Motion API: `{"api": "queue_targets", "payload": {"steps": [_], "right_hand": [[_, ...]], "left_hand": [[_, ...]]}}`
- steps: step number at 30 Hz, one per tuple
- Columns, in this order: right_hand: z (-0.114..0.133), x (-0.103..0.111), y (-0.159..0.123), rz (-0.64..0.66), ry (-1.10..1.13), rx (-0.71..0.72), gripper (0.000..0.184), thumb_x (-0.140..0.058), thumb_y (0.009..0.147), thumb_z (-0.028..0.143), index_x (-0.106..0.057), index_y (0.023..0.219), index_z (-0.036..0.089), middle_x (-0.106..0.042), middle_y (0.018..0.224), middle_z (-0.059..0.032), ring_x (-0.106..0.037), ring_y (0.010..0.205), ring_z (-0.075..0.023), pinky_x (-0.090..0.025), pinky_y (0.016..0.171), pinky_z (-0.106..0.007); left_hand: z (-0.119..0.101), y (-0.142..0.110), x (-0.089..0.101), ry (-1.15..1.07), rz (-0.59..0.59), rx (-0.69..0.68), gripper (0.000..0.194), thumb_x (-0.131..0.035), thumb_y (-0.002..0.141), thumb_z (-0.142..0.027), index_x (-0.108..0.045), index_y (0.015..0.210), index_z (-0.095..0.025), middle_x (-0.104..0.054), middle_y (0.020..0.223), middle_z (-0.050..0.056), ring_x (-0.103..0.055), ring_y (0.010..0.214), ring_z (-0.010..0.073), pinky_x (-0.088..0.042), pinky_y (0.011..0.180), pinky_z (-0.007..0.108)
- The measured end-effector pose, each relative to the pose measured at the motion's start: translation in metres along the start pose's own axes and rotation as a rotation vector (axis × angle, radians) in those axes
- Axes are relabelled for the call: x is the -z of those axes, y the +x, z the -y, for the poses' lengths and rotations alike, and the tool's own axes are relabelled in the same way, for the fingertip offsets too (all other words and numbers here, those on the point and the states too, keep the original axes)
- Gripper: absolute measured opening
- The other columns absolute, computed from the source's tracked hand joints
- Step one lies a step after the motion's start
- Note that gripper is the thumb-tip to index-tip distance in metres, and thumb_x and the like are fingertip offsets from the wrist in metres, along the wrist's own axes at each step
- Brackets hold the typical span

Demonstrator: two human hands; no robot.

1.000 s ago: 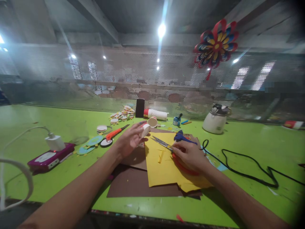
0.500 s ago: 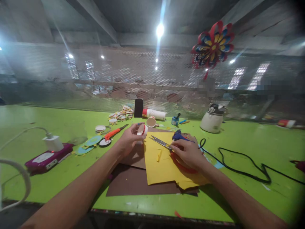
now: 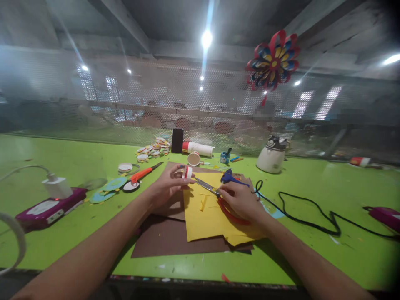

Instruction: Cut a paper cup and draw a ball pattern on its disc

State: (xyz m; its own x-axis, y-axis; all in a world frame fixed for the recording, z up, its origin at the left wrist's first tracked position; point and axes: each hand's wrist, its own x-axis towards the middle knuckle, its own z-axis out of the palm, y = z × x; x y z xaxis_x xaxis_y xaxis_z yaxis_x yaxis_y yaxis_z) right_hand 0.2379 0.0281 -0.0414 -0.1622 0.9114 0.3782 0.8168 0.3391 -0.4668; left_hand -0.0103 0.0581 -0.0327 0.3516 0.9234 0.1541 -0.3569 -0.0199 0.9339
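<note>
Between the thumb and fingers of my left hand [image 3: 167,185] is a short cut piece of a paper cup [image 3: 188,171], white with a red band. My right hand [image 3: 239,201] is closed on a pair of scissors [image 3: 206,186]; the red handle [image 3: 233,214] shows below the palm. The blade tips point left, close to the cup piece; I cannot tell if they touch it. Under both hands lie yellow paper [image 3: 203,227] and brown sheets [image 3: 162,239], with a small yellow strip [image 3: 203,203] on top. Just beyond my right hand rests a blue glue gun [image 3: 233,178].
Left are an orange-handled knife [image 3: 145,172], light-blue discs [image 3: 115,183] and a purple power strip [image 3: 51,206]. At the back stand a heap of small white rings [image 3: 156,148], a phone [image 3: 177,140], paper cups [image 3: 200,148] and a white kettle [image 3: 271,157]. A black cord [image 3: 308,227] runs right.
The cup piece has turned in my left hand, so its red-banded side now shows more. The scissor tips are nearer to it. The whole view has shifted slightly.
</note>
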Motion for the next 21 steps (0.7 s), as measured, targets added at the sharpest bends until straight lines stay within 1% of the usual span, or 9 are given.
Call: {"api": "queue_targets", "payload": {"steps": [3, 6, 8, 10, 15, 18, 21], "right_hand": [[0.001, 0.000, -0.001, -0.018, -0.011, 0.004, 0.024, -0.054, 0.091, 0.024, -0.076, 0.084, 0.017, -0.077, 0.088, -0.0057, -0.066, 0.079, -0.0196, -0.044, 0.072, -0.030], [0.002, 0.000, -0.001, -0.033, -0.020, 0.006, 0.025, -0.054, 0.091, 0.025, -0.076, 0.084, 0.016, -0.077, 0.089, -0.0066, -0.067, 0.080, -0.0203, -0.044, 0.072, -0.031], [0.003, 0.000, -0.002, -0.034, -0.020, 0.010, 0.025, -0.054, 0.091, 0.025, -0.076, 0.084, 0.016, -0.077, 0.090, -0.0065, -0.067, 0.081, -0.0204, -0.044, 0.073, -0.031], [0.004, 0.000, -0.003, -0.024, -0.011, 0.016, 0.025, -0.053, 0.091, 0.025, -0.076, 0.084, 0.017, -0.077, 0.089, -0.0057, -0.067, 0.080, -0.0198, -0.044, 0.073, -0.030], [0.003, -0.001, -0.003, 0.003, 0.008, 0.032, 0.025, -0.053, 0.092, 0.025, -0.075, 0.083, 0.017, -0.077, 0.088, -0.0049, -0.067, 0.078, -0.0193, -0.045, 0.070, -0.030], [0.001, -0.001, -0.003, 0.004, 0.008, 0.035, 0.024, -0.053, 0.091, 0.024, -0.075, 0.084, 0.017, -0.077, 0.088, -0.0049, -0.067, 0.078, -0.0192, -0.045, 0.072, -0.031], [0.000, -0.002, -0.003, -0.004, 0.000, 0.041, 0.025, -0.053, 0.091, 0.024, -0.076, 0.083, 0.017, -0.077, 0.089, -0.0048, -0.067, 0.079, -0.0191, -0.045, 0.073, -0.031]], "left_hand": [[0.003, 0.000, 0.002, 0.020, 0.023, 0.029, 0.056, -0.085, 0.068, -0.022, -0.055, 0.115, -0.017, -0.072, 0.104, 0.012, -0.069, 0.082, 0.0184, -0.049, 0.069, 0.026], [0.006, 0.001, 0.005, 0.033, 0.047, 0.053, 0.048, -0.079, 0.076, -0.042, -0.059, 0.111, -0.016, -0.072, 0.096, 0.011, -0.068, 0.077, 0.0178, -0.048, 0.065, 0.025], [0.008, 0.002, 0.005, 0.043, 0.054, 0.060, 0.050, -0.073, 0.079, -0.054, -0.063, 0.107, -0.015, -0.072, 0.093, 0.012, -0.067, 0.076, 0.0178, -0.049, 0.066, 0.025], [0.010, 0.003, 0.006, 0.050, 0.050, 0.055, 0.054, -0.073, 0.076, -0.060, -0.065, 0.105, -0.015, -0.071, 0.092, 0.011, -0.066, 0.076, 0.0168, -0.049, 0.068, 0.025], [0.013, 0.005, 0.006, 0.071, 0.023, 0.013, 0.052, -0.085, 0.066, -0.053, -0.070, 0.101, -0.017, -0.067, 0.095, 0.005, -0.061, 0.084, 0.0139, -0.047, 0.071, 0.021], [0.011, 0.003, 0.004, 0.092, 0.018, 0.010, 0.050, -0.088, 0.065, -0.047, -0.072, 0.103, -0.019, -0.066, 0.101, 0.005, -0.060, 0.087, 0.0136, -0.045, 0.072, 0.022], [0.008, 0.000, 0.001, 0.118, 0.020, 0.015, 0.048, -0.089, 0.064, -0.039, -0.072, 0.105, -0.020, -0.066, 0.109, 0.006, -0.059, 0.092, 0.0152, -0.044, 0.074, 0.023]]}}
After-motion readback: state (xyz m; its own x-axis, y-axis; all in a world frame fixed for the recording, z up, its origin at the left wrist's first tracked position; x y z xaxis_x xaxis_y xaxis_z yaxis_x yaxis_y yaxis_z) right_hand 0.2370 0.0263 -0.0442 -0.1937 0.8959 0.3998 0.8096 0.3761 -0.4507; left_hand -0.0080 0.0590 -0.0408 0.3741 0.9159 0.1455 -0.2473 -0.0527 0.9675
